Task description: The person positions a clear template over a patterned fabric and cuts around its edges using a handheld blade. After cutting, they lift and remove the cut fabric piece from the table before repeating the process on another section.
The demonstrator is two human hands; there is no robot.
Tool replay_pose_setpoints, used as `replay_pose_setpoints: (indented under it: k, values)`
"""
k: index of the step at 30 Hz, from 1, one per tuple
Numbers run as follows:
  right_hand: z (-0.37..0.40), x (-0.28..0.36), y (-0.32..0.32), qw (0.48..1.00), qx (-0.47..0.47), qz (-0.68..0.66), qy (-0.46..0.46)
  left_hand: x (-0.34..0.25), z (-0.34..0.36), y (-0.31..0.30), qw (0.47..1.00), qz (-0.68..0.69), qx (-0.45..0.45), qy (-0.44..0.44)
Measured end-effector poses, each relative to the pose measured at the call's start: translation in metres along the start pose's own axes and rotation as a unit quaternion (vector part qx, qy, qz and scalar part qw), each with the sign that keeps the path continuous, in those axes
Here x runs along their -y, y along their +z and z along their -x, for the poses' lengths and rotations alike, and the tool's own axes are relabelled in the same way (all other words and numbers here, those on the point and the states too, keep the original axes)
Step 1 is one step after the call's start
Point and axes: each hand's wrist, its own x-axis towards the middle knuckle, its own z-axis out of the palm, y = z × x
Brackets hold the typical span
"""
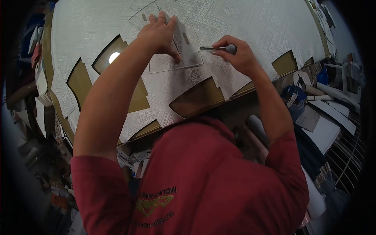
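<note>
My left hand (pixel 159 34) lies with fingers spread over a clear plastic template (pixel 191 51), pressing it onto a white sheet with a raised geometric pattern (pixel 243 27). The template has a curved top, slanting sides and small grey strips on it. In my right hand (pixel 239 53), a slim metal knife-like tool (pixel 214 49) with a rounded grey end is pinched between thumb and fingers. Its tip points left, right at the template's right edge.
Several cut-out openings in the sheet, such as the left opening (pixel 80 82) and the front opening (pixel 197 97), show an olive table surface. Rolls and papers (pixel 325 121) crowd the right side. A wire rack (pixel 348 156) stands at lower right.
</note>
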Motion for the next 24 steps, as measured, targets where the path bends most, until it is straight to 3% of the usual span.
replay_pose_setpoints:
  k: [2, 3, 5, 12, 14, 21, 24]
  values:
    - [-0.009, 0.014, -0.013, 0.989, 0.106, 0.024, 0.095, 0.0, -0.001, 0.001, 1.0, -0.003, -0.002, 0.003]
    - [-0.011, 0.012, -0.015, 0.989, 0.109, 0.019, 0.095, 0.0, -0.001, 0.002, 1.0, -0.005, 0.002, -0.001]
    - [-0.021, 0.006, -0.02, 0.988, 0.142, 0.012, 0.051, 0.0, -0.002, 0.003, 1.0, -0.012, -0.005, -0.001]
    - [-0.04, -0.001, -0.032, 0.976, 0.215, 0.012, 0.035, -0.001, -0.001, 0.004, 1.0, -0.009, -0.015, 0.0]
    - [-0.046, 0.002, -0.034, 0.967, 0.243, 0.069, -0.021, -0.002, -0.002, 0.002, 1.0, -0.014, -0.014, -0.002]
    - [-0.051, -0.01, -0.027, 0.963, 0.24, 0.043, -0.115, -0.004, -0.002, 0.002, 1.0, -0.018, -0.011, -0.002]
    - [-0.048, -0.017, -0.025, 0.973, 0.23, -0.015, -0.031, 0.0, -0.003, -0.001, 1.0, 0.007, 0.012, 0.019]
